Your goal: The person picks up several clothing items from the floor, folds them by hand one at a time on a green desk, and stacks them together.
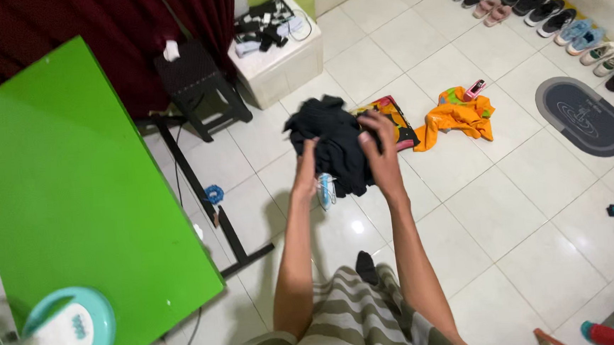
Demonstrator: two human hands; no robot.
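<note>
A crumpled black garment [333,141] is held up in front of me, above the white tiled floor. My left hand [306,167] grips its lower left side. My right hand [380,147] clutches its right side, fingers curled into the cloth. Just below the garment, a small light-blue and white item [326,190] shows between my forearms; what it is and whether it lies on the floor I cannot tell. My striped shorts fill the bottom of the view.
A bright green table [74,201] stands left, with a fan [54,337] at its near corner. A colourful cloth [396,117] and an orange cloth [456,119] lie on the floor beyond. A black stool [195,83], white box [278,50], shoes [553,8], grey mat [584,114].
</note>
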